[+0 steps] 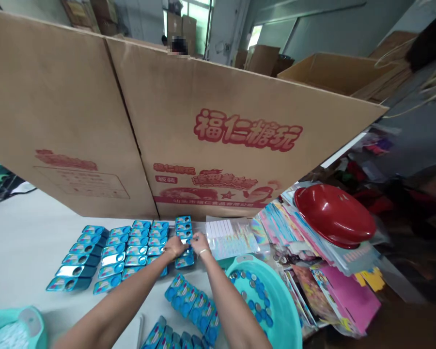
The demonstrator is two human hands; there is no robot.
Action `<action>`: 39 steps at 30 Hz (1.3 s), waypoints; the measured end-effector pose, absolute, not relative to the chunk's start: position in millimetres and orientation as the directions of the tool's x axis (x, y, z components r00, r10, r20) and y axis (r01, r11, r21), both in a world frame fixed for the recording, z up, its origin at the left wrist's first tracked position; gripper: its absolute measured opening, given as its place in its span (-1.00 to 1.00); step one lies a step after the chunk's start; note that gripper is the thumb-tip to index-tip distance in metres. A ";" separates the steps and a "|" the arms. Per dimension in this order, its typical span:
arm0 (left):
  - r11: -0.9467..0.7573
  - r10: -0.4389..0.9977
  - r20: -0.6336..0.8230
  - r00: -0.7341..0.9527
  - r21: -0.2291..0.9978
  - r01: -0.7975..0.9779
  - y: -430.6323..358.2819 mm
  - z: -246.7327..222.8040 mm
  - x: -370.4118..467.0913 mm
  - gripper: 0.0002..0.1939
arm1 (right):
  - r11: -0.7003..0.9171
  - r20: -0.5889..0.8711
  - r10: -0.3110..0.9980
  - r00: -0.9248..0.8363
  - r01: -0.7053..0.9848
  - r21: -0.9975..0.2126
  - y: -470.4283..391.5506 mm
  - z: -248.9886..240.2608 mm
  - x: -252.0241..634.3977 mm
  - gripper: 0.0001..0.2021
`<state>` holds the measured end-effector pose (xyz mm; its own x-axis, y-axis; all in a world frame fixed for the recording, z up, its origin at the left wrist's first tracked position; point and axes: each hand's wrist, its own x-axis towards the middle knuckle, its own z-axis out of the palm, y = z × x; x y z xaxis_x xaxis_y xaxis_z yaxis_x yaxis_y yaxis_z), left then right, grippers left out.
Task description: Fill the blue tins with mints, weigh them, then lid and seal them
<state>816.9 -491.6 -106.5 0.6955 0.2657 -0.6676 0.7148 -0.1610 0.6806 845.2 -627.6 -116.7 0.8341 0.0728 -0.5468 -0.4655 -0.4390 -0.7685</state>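
My left hand (176, 246) is at the rightmost column of small blue boxes (183, 227), its fingers bent in against one of them. Just beside it, my right hand (199, 242) is closed in a pinch over the same column; whatever it pinches is too small to make out. Several boxes in the columns to the left show a dark round hole (88, 248) in the top. Below my hands lies a slanted row of blue boxes (194, 303) with blue round spots. A turquoise basin (290, 303) by my right forearm holds blue and silvery discs (258, 291).
A large cardboard sheet (174, 97) stands upright behind the boxes. At right are a red basin (334, 213) and stacks of printed cards (287, 232). Clear plastic bags (236, 237) lie near my right hand. Another turquoise tub (36, 322) sits lower left on the white table (22, 232).
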 end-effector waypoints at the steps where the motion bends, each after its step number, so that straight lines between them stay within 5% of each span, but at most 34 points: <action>1: -0.092 0.273 -0.691 0.669 0.674 0.733 -484.4 -105.4 809.9 -0.73 | -0.525 -0.527 0.051 0.848 -0.426 -0.737 -619.7 -118.7 851.0 -0.76; 6: 0.352 0.247 -0.806 0.538 0.592 0.725 -445.6 -99.6 773.0 -0.81 | -0.800 -0.532 0.007 0.846 -0.314 -0.511 -603.2 -129.3 871.7 -0.62; 10: 0.559 0.170 -0.831 0.529 0.523 0.643 -432.0 -95.2 753.1 -0.87 | -0.853 -0.597 -0.004 0.802 -0.314 -0.416 -600.9 -133.5 885.6 -0.79; 14: 0.628 0.089 -0.820 0.566 0.487 0.607 -438.4 -92.9 754.5 -0.86 | -0.791 -0.603 -0.028 0.797 -0.386 -0.475 -601.3 -132.4 887.0 -0.76; 18: 0.612 0.083 -0.773 0.629 0.538 0.579 -449.7 -90.5 772.0 -0.95 | -0.555 -0.545 -0.060 0.836 -0.482 -0.678 -611.5 -125.8 865.0 -0.68; 25: 0.426 0.134 -0.736 0.664 0.647 0.632 -466.0 -88.4 812.3 -0.77 | 0.090 -0.603 0.022 0.797 -0.603 -0.793 -667.5 -112.1 802.1 -0.84; 27: 0.310 0.181 -0.725 0.664 0.683 0.661 -473.4 -90.3 824.9 -0.74 | 0.323 -0.627 0.088 0.774 -0.618 -0.717 -685.3 -114.0 785.2 -0.84; 30: 0.082 0.260 -0.699 0.666 0.703 0.707 -484.3 -94.3 841.9 -0.68 | 0.679 -0.675 0.228 0.701 -0.612 -0.406 -700.8 -119.8 767.0 -0.79; 33: -0.172 0.325 -0.648 0.689 0.675 0.717 -490.0 -98.1 854.1 -0.68 | 0.775 -0.701 0.293 0.651 -0.591 -0.225 -702.8 -120.9 759.4 -0.79; 39: -0.506 0.358 -0.577 0.734 0.541 0.672 -490.7 -102.3 874.6 -0.64 | 0.741 -0.687 0.319 0.653 -0.624 -0.249 -697.2 -112.6 756.8 -0.69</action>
